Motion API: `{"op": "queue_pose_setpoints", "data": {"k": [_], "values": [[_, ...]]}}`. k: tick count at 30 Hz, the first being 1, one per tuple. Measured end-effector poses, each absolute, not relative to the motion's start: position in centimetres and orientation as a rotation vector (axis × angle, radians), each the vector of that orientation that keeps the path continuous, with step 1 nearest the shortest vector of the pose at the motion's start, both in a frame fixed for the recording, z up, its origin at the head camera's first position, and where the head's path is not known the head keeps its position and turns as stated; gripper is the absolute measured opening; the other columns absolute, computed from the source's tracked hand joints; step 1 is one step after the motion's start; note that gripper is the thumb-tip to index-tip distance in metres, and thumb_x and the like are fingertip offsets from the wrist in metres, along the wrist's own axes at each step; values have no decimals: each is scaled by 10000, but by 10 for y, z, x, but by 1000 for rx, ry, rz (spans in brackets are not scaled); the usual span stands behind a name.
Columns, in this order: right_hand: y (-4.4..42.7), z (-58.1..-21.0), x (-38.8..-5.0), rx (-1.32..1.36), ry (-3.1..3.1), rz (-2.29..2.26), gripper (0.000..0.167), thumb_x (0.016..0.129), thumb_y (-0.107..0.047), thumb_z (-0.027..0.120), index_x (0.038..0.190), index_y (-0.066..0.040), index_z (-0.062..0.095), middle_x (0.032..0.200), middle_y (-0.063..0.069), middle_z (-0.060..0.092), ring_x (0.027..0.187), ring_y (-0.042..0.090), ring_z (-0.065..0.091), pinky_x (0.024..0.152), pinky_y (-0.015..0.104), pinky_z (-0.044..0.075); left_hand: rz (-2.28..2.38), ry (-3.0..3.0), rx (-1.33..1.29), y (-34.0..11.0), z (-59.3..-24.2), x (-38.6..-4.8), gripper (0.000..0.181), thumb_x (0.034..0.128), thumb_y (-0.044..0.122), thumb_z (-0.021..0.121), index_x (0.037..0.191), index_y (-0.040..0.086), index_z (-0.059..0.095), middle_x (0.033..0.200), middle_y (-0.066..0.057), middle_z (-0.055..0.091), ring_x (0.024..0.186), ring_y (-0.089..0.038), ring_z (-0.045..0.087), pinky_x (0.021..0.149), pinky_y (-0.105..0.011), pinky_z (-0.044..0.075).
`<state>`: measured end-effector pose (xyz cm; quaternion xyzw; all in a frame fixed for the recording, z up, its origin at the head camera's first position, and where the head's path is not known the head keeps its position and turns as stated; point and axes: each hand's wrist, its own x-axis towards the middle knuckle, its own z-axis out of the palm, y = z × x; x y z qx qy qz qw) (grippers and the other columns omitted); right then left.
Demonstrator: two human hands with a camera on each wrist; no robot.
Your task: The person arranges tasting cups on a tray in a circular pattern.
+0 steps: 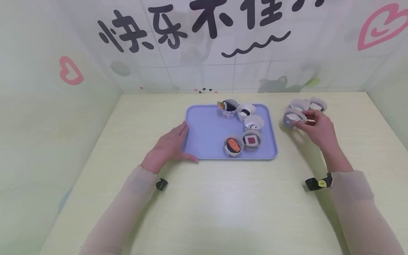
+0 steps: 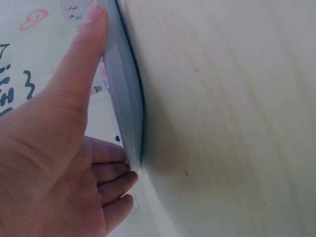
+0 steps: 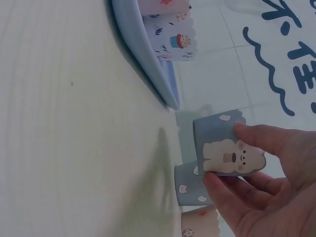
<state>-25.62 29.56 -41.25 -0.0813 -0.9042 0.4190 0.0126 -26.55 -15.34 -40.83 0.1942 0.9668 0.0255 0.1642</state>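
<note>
A blue tray point(image 1: 204, 134) lies on the table, its left front corner against my left hand point(image 1: 169, 145). In the left wrist view the thumb point(image 2: 81, 64) stretches along the tray's rim and the other fingers touch its side. My right hand point(image 1: 322, 129) pinches a blue-grey paper baking cup point(image 3: 217, 133) with a white bear print between thumb and fingers. The cup appears raised a little above the table, right of the tray. Something white point(image 1: 292, 116) sits inside it. Two more paper cups, one blue-grey point(image 3: 186, 190) and one beige point(image 3: 200, 222), stand behind it.
Several paper cups with sushi-like pieces stand on the tray's right half, among them an orange-topped piece point(image 1: 233, 145), a square one with a red centre point(image 1: 251, 140) and a dark roll point(image 1: 228, 106). A printed white wall point(image 1: 207, 78) bounds the table's back.
</note>
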Motion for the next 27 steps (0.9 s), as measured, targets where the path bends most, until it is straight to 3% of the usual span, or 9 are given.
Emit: {"op": "queue_pose_setpoints", "data": {"k": [8,12,16,23,27], "values": [[288,-399,-250,-255,-2814,1337,634,938,-343,681,1409,27,473,1391,227,538,828,-200,434,686,-28,431,76,2764,574,-155,-411,-265,1370,671,740,761,1574,-44,92,1680,-191,68,1534,-383,195,1234,-483,298],[284,-393,-247,-233,-2782,1352,611,924,-320,703,1392,10,493,1236,50,604,803,-220,473,682,-13,443,74,2767,576,-156,-412,-265,1379,667,748,756,1574,-43,84,1681,-189,61,1535,-381,194,1233,-480,300],[281,-387,-245,-218,-2763,1365,608,912,-317,720,1383,-2,499,1111,-132,572,804,-209,497,689,1,449,74,2761,570,-155,-411,-266,1384,664,749,757,1573,-46,81,1680,-194,55,1535,-383,189,1235,-480,294],[273,-379,-239,-183,-2747,1354,593,908,-338,727,1367,-26,516,1048,-257,529,826,-202,504,701,3,453,81,2759,575,-156,-411,-265,1373,669,741,760,1574,-47,92,1679,-197,67,1535,-381,192,1236,-480,293],[267,-374,-238,-136,-2723,1374,570,904,-309,736,1353,-22,533,1027,-265,529,845,-179,515,712,7,461,90,2758,572,-156,-411,-266,1375,668,740,762,1574,-46,89,1680,-193,62,1536,-381,190,1236,-482,293]]}}
